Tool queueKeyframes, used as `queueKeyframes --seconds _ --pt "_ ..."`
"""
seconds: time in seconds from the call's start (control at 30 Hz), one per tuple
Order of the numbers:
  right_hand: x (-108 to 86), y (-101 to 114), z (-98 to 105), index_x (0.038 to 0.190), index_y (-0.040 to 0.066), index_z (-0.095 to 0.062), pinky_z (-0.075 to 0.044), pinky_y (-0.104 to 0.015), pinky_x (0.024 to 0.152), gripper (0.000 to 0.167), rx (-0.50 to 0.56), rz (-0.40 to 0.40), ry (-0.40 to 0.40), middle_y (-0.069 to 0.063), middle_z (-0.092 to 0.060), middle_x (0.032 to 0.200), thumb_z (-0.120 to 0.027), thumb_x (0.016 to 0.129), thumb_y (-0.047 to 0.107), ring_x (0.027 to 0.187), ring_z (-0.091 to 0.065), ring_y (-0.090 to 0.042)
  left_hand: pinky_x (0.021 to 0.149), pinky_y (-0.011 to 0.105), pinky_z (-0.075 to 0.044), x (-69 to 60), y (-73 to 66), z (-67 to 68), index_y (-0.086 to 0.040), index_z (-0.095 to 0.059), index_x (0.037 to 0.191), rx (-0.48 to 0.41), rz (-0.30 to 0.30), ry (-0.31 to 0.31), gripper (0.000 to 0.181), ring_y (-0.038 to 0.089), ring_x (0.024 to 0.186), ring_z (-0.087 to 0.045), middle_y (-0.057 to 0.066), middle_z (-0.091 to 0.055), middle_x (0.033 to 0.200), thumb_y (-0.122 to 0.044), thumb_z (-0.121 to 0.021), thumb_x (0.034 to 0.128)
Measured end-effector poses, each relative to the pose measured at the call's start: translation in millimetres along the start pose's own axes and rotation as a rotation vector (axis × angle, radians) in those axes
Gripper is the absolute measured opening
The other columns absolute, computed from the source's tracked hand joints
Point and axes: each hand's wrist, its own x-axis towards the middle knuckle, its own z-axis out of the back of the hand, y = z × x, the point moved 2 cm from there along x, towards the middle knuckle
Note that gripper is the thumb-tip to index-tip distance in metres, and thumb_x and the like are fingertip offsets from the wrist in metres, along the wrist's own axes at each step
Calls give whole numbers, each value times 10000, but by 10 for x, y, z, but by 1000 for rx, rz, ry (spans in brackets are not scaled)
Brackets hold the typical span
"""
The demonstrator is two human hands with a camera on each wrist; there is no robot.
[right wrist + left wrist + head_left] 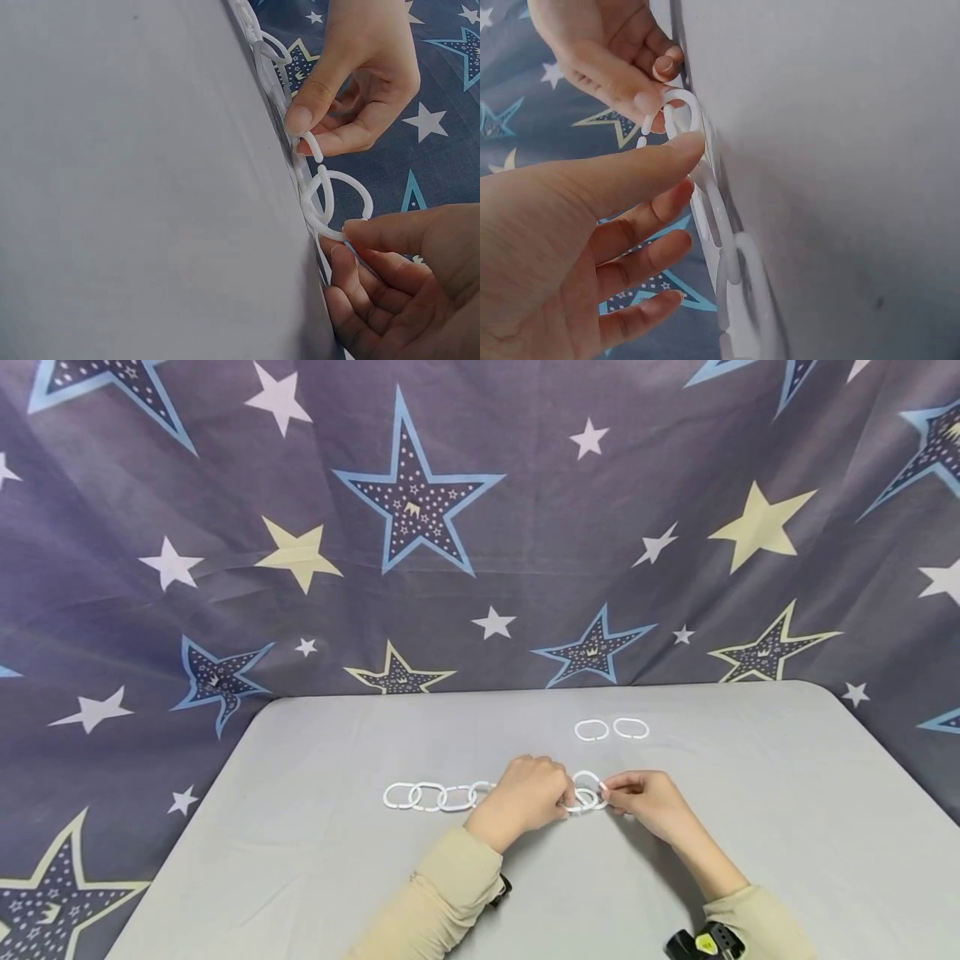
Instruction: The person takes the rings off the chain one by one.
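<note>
A chain of white oval plastic links (pixel 429 797) lies on the table, running left to right under my left hand (pixel 525 797). With thumb and index finger my left hand pinches a link near the chain's right end, as the left wrist view shows. My right hand (pixel 651 802) pinches another white link (pixel 352 180) between thumb and forefinger. These two end links overlap or hook together between the hands; whether they are fully joined I cannot tell. In the left wrist view more chain links (pixel 754 292) trail away below the left hand.
Two loose white links (pixel 592 730) lie side by side farther back on the grey-covered table (pixel 315 877). Behind the table hangs a dark curtain (pixel 525 527) printed with stars. A camera is strapped at each wrist.
</note>
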Motion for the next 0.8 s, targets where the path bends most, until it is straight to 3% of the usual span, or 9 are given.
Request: queueKeyframes --seconds 0.47,0.8 --pt "-29 36 -12 994 -121 -704 -497 -253 543 185 -29 0 -8 -109 -706 768 -673 879 22 641 -613 -156 744 242 -450 -86 85 -103 -302 -774 834 -266 98 -40 76 14 771 -562 -209 -625 819 -333 -828 791" --pt "-68 113 -12 1053 -68 -715 -431 -247 466 184 -84 43 -38 -59 -630 673 -638 926 41 512 -548 -170 780 257 -450 -101 126 -126 -330 -775 828 -292 124 -69 51 1 782 -566 -230 -648 855 -356 -811 804"
